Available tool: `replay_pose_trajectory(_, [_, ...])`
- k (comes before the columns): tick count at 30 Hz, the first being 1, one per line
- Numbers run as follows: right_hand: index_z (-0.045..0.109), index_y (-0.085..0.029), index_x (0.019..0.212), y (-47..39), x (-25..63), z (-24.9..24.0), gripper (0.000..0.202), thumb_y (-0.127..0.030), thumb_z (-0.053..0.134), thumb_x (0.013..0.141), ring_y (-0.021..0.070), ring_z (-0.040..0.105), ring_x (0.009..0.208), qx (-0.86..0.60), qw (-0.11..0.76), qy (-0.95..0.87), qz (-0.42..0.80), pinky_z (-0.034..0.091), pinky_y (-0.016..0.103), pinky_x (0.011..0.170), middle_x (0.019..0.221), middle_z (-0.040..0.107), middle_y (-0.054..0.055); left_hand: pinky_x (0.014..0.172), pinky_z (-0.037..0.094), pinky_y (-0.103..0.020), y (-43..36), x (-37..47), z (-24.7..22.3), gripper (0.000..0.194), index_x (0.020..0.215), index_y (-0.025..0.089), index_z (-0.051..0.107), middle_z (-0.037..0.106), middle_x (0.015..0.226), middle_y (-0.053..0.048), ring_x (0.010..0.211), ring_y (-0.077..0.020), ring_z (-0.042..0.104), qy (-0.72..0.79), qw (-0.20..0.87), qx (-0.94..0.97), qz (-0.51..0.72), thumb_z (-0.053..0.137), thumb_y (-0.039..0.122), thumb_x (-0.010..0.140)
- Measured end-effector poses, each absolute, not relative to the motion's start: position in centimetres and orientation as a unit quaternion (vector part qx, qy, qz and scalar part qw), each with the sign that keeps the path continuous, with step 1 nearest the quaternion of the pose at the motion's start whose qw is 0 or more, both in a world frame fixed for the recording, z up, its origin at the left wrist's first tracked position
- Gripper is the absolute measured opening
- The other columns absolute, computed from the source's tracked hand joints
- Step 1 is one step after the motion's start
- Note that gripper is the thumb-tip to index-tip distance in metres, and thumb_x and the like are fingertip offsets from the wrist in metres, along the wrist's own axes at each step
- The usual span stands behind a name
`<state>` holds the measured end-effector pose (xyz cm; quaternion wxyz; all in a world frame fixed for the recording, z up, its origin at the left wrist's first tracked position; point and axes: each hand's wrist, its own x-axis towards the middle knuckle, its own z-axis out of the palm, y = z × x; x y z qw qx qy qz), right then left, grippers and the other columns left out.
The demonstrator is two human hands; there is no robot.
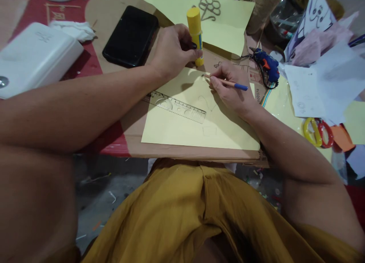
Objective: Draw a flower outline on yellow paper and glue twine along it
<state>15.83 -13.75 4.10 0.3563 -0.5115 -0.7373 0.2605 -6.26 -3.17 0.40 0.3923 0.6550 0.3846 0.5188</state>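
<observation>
My left hand is closed with thumb and fingers around an upright yellow glue stick, whose base is at the far edge of a pale yellow sheet. A small dark tip shows by those fingers; I cannot make out what it is. In my right hand is a slim pencil with a blue end, pinched, its tip at the sheet near the glue stick. Faint pencil lines and a small square mark the sheet. A clear ruler lies aslant across it, below my left forearm.
A black phone-like slab and a white box-shaped device lie to the left. Behind is another yellow sheet with a flower drawing. On the right are a blue glue gun, scissors with yellow and red handles, and loose papers.
</observation>
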Motion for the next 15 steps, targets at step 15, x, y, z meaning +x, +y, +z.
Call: replay_pose_trajectory(15, [0.071, -0.028, 0.095, -14.7, 18.2, 5.3, 0.022, -0.047, 0.076, 0.104, 0.0194, 0.072, 0.079, -0.49, 0.453, -0.697, 0.263, 0.061, 0.036, 0.073, 0.091, 0.08, 0.001, 0.07, 0.055, -0.03, -4.9, -6.0, 2.2, 0.033, 0.083, 0.021, 0.075, 0.077, 0.082, 0.006, 0.075, -0.0111, 0.068, 0.424, 0.387, 0.631, 0.522, 0.094, -0.004, 0.075])
